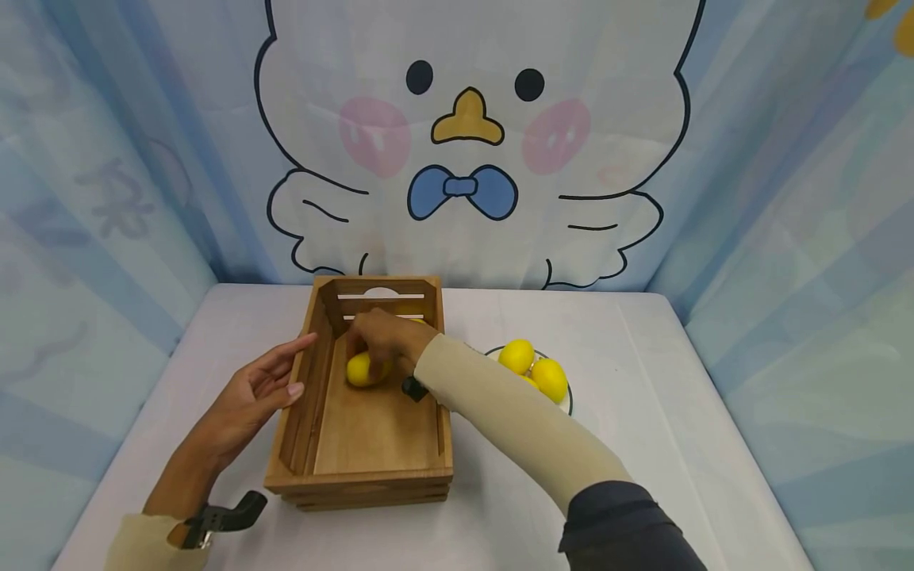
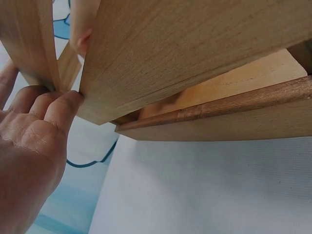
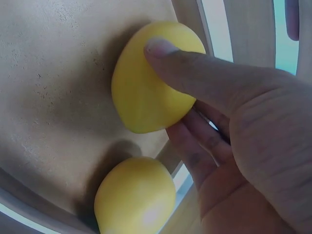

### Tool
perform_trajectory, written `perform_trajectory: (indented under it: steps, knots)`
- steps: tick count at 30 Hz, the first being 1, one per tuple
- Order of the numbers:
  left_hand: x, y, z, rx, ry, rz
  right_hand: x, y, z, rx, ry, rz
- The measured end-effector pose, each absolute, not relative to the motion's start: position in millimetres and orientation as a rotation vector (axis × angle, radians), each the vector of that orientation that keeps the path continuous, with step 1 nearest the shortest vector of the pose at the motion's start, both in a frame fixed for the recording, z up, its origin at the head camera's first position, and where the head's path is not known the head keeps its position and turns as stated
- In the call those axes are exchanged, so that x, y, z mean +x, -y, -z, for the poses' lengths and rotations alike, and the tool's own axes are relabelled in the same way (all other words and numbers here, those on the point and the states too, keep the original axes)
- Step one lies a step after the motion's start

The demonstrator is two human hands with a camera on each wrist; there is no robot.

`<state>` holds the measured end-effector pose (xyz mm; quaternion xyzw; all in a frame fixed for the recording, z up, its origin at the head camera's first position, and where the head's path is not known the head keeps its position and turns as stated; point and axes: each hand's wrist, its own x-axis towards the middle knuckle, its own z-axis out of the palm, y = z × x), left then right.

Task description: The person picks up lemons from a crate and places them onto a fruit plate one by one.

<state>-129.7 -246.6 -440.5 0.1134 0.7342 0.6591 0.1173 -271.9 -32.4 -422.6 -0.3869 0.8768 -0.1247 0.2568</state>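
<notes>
- Right hand: thumb and fingers pinch 1 lemon inside the slatted wooden crate; whether the fruit touches the crate floor cannot be told.
- 2nd lemon: within the crate, near the pinched fruit, toward the far slatted end.
- Left hand: fingers extended and thumb spread from them, resting against the crate's left wall.
- Dark-rimmed plate: right of the crate, partly hidden by the beige sleeve; 3 plated lemons visible.
- White tablecloth: beneath crate and plate.
- Curtain: behind, printed with a bird wearing 1 blue bow tie.
</notes>
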Motion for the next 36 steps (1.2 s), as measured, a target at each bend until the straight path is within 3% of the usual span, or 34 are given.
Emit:
perform_trajectory:
  steps: [36]
  knots:
    - [-128.7, 244.5, 439.0, 0.297, -2.184, -1.890, -266.3, 34.1, 417.6, -1.046, -1.662, 0.408]
